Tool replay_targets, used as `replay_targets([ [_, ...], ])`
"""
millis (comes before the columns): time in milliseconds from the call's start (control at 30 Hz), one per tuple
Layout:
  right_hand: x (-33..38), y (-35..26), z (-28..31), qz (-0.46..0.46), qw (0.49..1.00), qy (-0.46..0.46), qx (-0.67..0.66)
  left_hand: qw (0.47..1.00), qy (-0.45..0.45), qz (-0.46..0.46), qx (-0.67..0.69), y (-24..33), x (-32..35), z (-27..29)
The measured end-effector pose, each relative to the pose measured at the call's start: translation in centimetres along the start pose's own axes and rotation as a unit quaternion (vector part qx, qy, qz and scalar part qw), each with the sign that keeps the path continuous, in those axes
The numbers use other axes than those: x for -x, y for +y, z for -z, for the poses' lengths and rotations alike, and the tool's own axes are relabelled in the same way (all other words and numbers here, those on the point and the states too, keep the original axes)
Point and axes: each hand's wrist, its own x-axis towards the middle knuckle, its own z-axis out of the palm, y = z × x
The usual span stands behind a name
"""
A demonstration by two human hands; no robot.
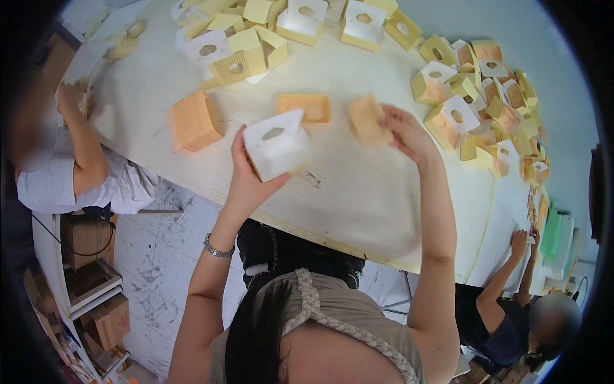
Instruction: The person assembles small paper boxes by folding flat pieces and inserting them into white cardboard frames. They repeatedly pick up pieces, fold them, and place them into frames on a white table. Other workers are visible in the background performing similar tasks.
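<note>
My left hand holds up a white folded card box with an oval hole in its face, above the near edge of the pale table. To the right, my right hand grips a blurred peach-coloured card piece over the tabletop. An orange tray-shaped card piece lies flat on the table between and beyond the two hands. A metal bracelet sits on my left wrist.
A ribbed stack of orange cards stands left of my hands. Many yellow and white folded boxes pile up at the far right and along the back. One person works at the left edge, another at the lower right. Shelves with cartons stand left.
</note>
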Motion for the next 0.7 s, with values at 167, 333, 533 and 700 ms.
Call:
replay_targets([
  [167,3.8,6.0,-0.6,0.226,0.829,0.172,0.482,0.983,-0.097,-0.047,-0.151,-0.4,-1.4,-2.9],
  [333,7.8,7.9,-3.7,0.362,0.723,0.147,0.570,0.974,-0.098,-0.075,-0.192,-0.3,-2.9,-3.9],
  [533,11.9,0.1,-5.8,0.436,0.687,0.069,0.577,0.953,-0.136,-0.085,-0.259,-0.3,-2.7,-4.0],
  [700,6.8,-1.1,-8.1,0.455,0.638,-0.077,0.616,0.943,-0.176,-0.084,-0.268,0.5,-3.1,-3.5],
])
